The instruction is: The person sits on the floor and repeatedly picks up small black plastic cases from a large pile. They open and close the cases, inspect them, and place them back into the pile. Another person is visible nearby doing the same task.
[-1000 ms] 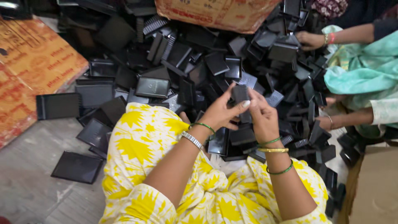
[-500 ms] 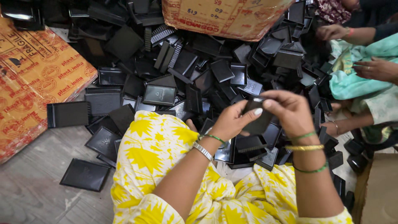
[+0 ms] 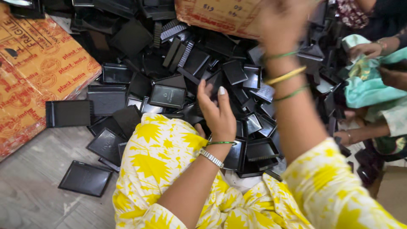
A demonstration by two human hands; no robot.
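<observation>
A big heap of black plastic trays and lids covers the floor in front of my knees, which are in yellow and white patterned cloth. My left hand hovers just above the heap's near edge with its fingers apart and nothing in it; green and silver bangles sit on the wrist. My right hand is raised high, blurred, in front of a brown cardboard box. Whether it holds a piece is hidden by the blur. Green and yellow bangles ring that wrist.
A flattened orange printed carton lies at the left on the grey floor. Loose black trays lie apart from the heap at lower left. Another person's hands and teal cloth are at the right, with a brown box at lower right.
Both hands were together on one black piece above the heap. Now my right hand has swung up toward the cardboard box, and my left hand has let go and stayed low.
</observation>
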